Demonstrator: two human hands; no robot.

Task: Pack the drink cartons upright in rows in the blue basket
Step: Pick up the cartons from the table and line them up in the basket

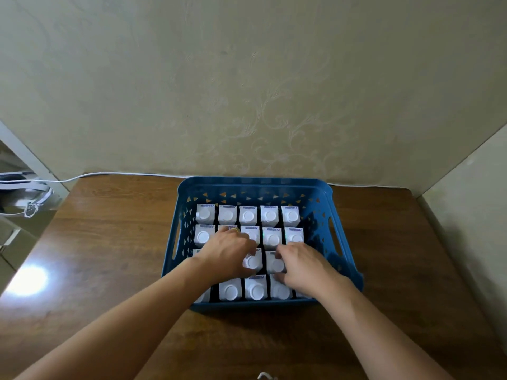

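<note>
A blue basket [255, 185] with cut-out walls stands on the brown wooden table. Several white drink cartons [248, 216] with round white caps stand upright in it in rows. My left hand [227, 250] lies over the cartons of the second and third rows, left of centre, fingers curled down onto their tops. My right hand [304, 266] rests over the third row on the right, its fingers curled at a carton [275, 263]. Whether either hand grips a carton is hidden by the hands themselves.
The table [109, 242] meets a patterned beige wall at the back. A white cable [115, 175] runs along that back edge. Cluttered white and grey items [24, 196] lie off the table's left side. A small white object [264, 376] shows at the front edge.
</note>
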